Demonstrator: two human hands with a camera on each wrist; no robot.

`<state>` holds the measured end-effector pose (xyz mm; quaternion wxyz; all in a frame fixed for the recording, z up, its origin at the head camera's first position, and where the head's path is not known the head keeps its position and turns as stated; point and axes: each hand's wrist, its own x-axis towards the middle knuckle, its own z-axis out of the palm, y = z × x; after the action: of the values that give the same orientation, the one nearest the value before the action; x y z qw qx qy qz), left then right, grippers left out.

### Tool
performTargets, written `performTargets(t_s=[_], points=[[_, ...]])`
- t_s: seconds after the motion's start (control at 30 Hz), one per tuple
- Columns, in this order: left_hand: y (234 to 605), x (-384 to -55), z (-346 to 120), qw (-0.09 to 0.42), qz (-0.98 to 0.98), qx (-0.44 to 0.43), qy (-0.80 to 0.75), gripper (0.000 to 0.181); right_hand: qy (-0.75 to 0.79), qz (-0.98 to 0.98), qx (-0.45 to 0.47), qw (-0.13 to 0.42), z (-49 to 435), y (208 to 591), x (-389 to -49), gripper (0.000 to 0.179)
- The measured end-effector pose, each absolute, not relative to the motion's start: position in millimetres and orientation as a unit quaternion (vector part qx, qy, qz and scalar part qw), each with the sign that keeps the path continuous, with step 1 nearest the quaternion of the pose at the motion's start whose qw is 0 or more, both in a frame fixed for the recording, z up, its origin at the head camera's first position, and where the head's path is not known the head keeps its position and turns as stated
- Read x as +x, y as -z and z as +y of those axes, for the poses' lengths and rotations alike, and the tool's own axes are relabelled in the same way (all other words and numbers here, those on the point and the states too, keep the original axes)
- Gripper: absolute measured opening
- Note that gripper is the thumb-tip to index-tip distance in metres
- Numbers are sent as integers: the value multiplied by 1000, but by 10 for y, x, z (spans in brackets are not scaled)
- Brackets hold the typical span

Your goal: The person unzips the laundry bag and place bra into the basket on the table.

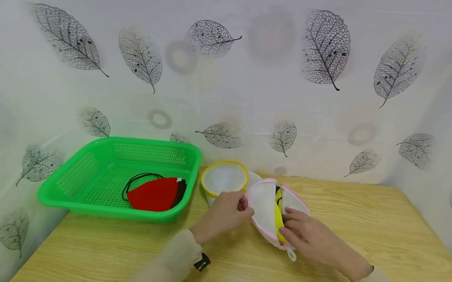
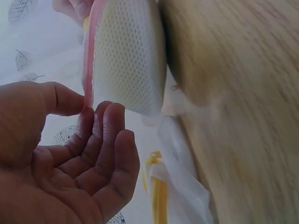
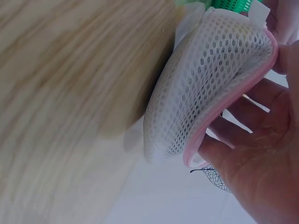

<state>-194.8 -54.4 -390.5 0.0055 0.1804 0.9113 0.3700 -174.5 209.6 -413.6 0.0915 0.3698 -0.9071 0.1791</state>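
Note:
A white mesh laundry bag (image 1: 263, 207) with a pink zipper edge is unzipped on the table, its opening facing up. Folded yellow cloth with black parts (image 1: 280, 215) shows inside. My left hand (image 1: 225, 216) pinches the bag's pink edge between thumb and forefinger; the other fingers curl loosely in the left wrist view. On the bag's other side, my right hand (image 1: 314, 238) reaches over the pink rim into the opening. Its thumb lies by the yellow cloth. In the right wrist view the mesh bag (image 3: 201, 79) hides the fingertips, so what they hold is unclear.
A green plastic basket (image 1: 95, 210) stands at the left, holding a red cloth item (image 1: 154, 195) with black straps. Behind my left hand lies another white mesh bag with a yellow rim (image 1: 224, 179). A leaf-patterned curtain (image 1: 254, 94) hangs along the table's back edge.

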Motion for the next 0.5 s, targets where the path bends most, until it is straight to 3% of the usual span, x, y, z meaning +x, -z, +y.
performTargets(t_s=[0.5], points=[[4055, -1928, -671, 91, 914, 167, -358, 22, -172, -924, 323, 113, 2246, 4135, -1754, 10]])
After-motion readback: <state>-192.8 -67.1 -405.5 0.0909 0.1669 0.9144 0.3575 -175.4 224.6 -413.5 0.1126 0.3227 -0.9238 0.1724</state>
